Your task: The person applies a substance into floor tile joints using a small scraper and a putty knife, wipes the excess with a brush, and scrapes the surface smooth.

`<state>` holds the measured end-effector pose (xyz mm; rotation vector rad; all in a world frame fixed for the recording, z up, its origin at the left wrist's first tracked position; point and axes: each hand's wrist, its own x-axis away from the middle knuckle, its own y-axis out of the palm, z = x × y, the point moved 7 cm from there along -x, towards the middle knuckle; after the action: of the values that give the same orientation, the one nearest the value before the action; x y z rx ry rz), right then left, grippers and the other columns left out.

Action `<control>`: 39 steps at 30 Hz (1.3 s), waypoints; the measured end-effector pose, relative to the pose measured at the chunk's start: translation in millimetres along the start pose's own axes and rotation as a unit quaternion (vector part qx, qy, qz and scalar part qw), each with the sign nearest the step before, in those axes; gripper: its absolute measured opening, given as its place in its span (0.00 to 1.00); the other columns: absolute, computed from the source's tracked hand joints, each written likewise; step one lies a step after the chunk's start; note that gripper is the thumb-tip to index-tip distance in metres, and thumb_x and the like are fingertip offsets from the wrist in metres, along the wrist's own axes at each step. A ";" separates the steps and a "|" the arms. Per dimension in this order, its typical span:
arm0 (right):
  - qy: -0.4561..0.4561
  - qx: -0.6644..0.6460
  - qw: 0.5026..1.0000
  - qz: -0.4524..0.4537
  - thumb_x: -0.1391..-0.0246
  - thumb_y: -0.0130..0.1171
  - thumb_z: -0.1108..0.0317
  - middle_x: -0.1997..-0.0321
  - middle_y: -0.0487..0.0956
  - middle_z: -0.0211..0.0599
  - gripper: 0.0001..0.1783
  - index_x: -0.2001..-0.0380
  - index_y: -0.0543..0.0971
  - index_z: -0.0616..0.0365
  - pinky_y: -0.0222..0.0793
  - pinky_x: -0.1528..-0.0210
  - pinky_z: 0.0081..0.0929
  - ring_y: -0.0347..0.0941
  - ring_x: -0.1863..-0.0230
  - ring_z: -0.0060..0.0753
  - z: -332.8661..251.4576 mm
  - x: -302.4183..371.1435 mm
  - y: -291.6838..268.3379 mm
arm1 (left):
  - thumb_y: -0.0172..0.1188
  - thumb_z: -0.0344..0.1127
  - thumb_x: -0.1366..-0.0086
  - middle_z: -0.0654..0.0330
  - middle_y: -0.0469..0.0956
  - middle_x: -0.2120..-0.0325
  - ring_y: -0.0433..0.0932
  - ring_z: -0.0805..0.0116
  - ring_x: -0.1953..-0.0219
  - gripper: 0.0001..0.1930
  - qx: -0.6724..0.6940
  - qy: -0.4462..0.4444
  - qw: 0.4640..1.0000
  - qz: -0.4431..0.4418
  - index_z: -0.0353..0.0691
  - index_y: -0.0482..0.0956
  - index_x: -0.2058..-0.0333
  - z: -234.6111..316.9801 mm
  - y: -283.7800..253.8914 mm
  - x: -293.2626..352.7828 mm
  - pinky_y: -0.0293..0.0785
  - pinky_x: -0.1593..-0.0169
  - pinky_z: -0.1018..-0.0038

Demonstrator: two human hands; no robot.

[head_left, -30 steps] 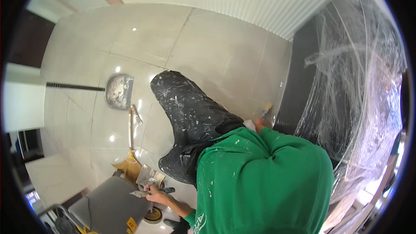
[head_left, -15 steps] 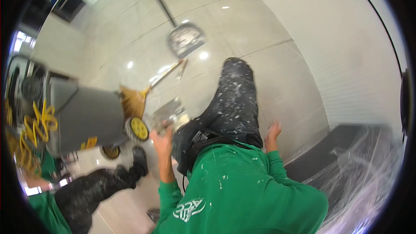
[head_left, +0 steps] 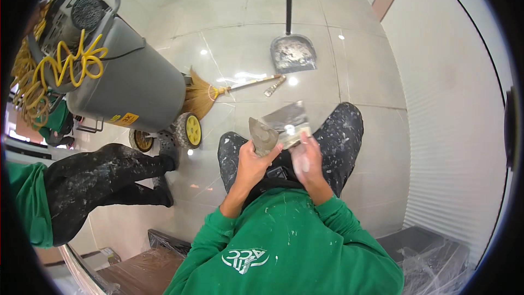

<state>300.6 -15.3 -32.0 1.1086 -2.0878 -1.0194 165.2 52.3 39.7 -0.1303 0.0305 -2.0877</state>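
My left hand (head_left: 254, 166) is closed round a grey-brown, pointed flat piece (head_left: 263, 137), perhaps a scraper blade coated in filler; its exact kind does not show. Just right of it is a wide steel putty knife (head_left: 286, 119) with a shiny flat blade and a pale edge. The fingers of my right hand (head_left: 307, 161), slightly blurred, grip it by that pale edge. The two tools almost meet in front of my waist, between my paint-spattered knees. The left fingertips come close to the putty knife; whether they touch it I cannot tell.
A grey wheeled machine (head_left: 136, 84) with a yellow coiled hose (head_left: 87, 60) stands at left. By it are a straw broom (head_left: 202, 95), a small brush-like tool (head_left: 274, 86) and a long-handled dustpan (head_left: 293, 54). Another person's legs (head_left: 103, 180) are at left; plastic-wrapped items (head_left: 436, 257) lie near right.
My right hand has come from my right side, where it was empty, to the putty knife. The left hand has brought the tools to my middle. My view has swung left.
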 end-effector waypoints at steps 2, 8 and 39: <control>-0.049 0.025 0.998 0.015 0.36 0.53 0.64 0.50 0.77 0.39 0.14 0.52 0.73 0.63 0.68 0.44 0.33 0.75 0.49 0.32 -22.4 -7.3 -3.3 | 0.70 0.35 0.42 0.62 0.79 0.76 0.74 0.77 0.80 0.16 0.072 -0.082 0.994 -0.018 0.35 0.73 0.61 -11.9 -14.2 2.2 0.68 0.77 0.80; -0.004 0.074 0.996 0.051 0.40 0.55 0.68 0.52 0.77 0.34 0.17 0.49 0.72 0.60 0.71 0.47 0.30 0.75 0.51 0.30 -82.8 -3.6 -0.1 | 0.69 0.34 0.41 0.62 0.74 0.77 0.73 0.75 0.80 0.16 0.163 -0.060 0.985 -0.003 0.35 0.72 0.60 -6.5 -45.2 6.0 0.68 0.77 0.79; 0.088 0.173 0.974 -0.116 0.49 0.49 0.78 0.51 0.73 0.37 0.28 0.42 0.66 0.63 0.68 0.45 0.33 0.71 0.49 0.30 -119.9 -21.1 144.7 | 0.61 0.35 0.36 0.60 0.76 0.83 0.74 0.73 0.85 0.23 0.056 -0.238 0.900 -0.361 0.30 0.71 0.45 0.3 -21.3 -13.3 0.69 0.83 0.77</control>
<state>338.8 13.0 151.0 1.5868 -2.0720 -0.6380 153.4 74.5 40.5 -0.6639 -0.5072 -2.7258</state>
